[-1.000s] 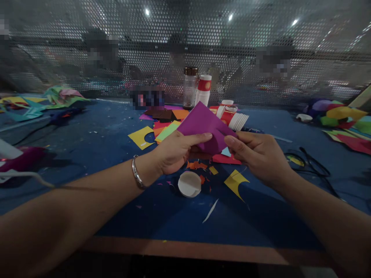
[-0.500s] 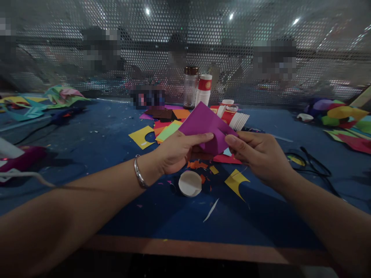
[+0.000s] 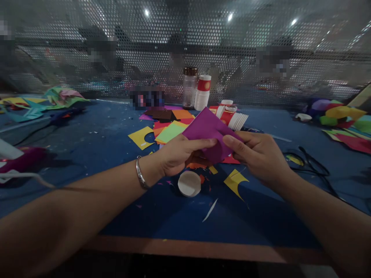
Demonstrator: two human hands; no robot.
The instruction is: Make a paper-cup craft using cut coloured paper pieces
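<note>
A sheet of purple paper is held up between my hands above the blue table, its upper corner pointing up and away. My left hand pinches its lower left part, thumb on top and fingers underneath. At its right edge, my right hand grips the paper between thumb and fingers. The sheet bends between the two thumbs. Below lies a white paper disc or cup base, with orange scraps around it. Yellow paper with a curved cut-out rests under my right hand.
Coloured sheets lie behind my left hand. Farther back are a clear bottle, stacked paper cups and toppled cups. A black cable lies right; a magenta tool is left. Perforated metal stands behind.
The purple paper has dropped slightly and bends more in the middle. My right thumb has shifted a little left and my left thumb a little right and down; both hands keep their hold.
</note>
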